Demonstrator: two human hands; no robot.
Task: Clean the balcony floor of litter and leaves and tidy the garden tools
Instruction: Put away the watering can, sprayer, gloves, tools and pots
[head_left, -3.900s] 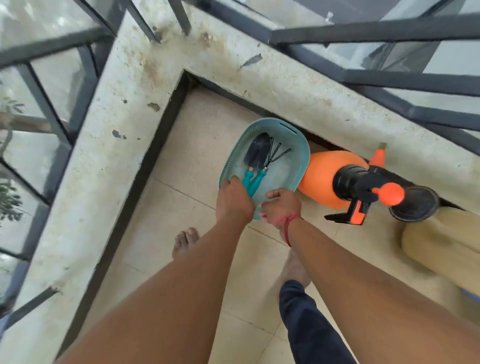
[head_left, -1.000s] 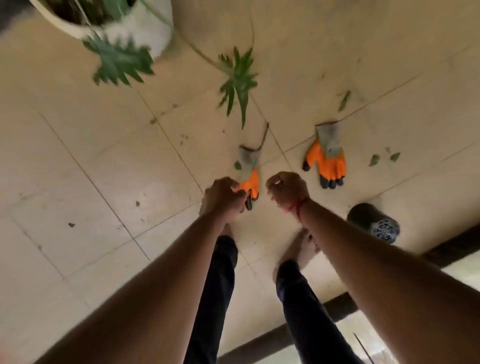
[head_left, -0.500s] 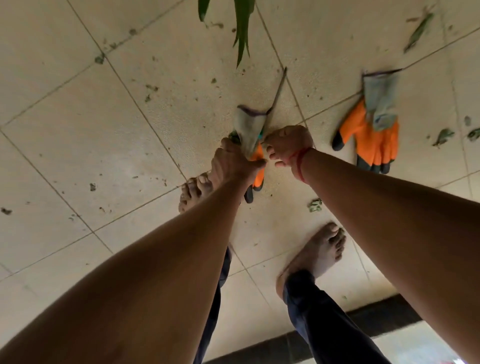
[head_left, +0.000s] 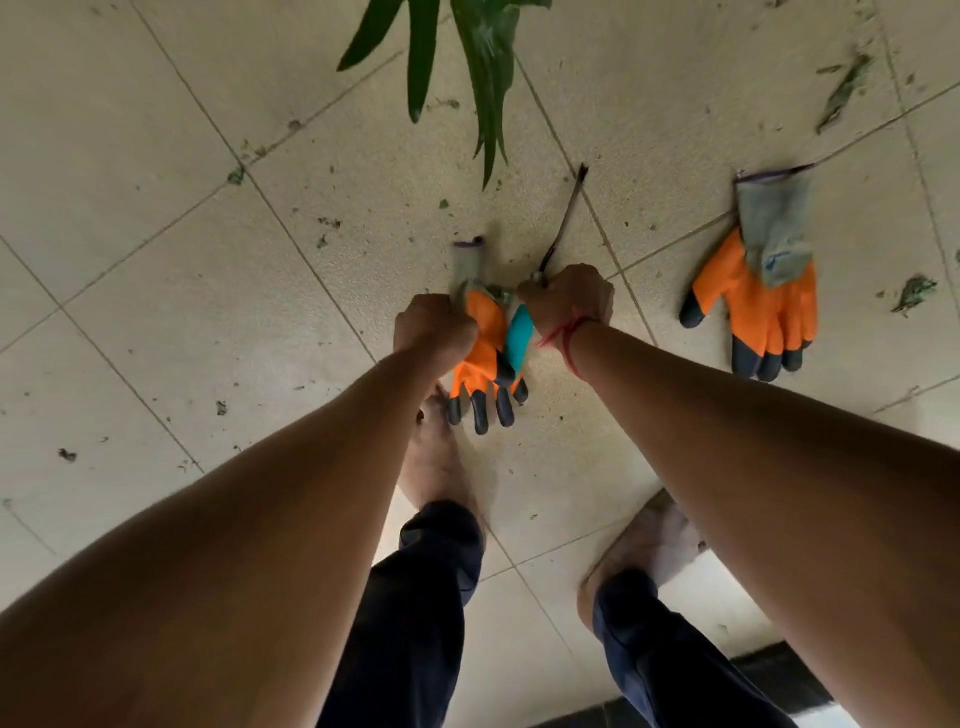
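Observation:
My left hand (head_left: 434, 327) grips an orange garden glove (head_left: 480, 364) with black fingertips and a grey cuff, lifted just above the tiled floor. My right hand (head_left: 569, 299) grips a thin dark garden tool (head_left: 563, 218) by its teal handle (head_left: 519, 338), right beside the glove. The tool's metal shaft points away from me over the tiles. A second orange glove (head_left: 761, 296) lies flat on the floor to the right, apart from both hands.
Small leaf scraps (head_left: 914, 291) and a larger dried leaf piece (head_left: 844, 91) litter the beige tiles. Green plant leaves (head_left: 485, 67) hang down at the top centre. My bare feet (head_left: 441, 462) stand below the hands. A dark floor edge (head_left: 779, 670) runs at the bottom right.
I turned from the basket corner to the open floor and bent down. My left hand has taken the glove and my right hand has closed on the teal-handled tool.

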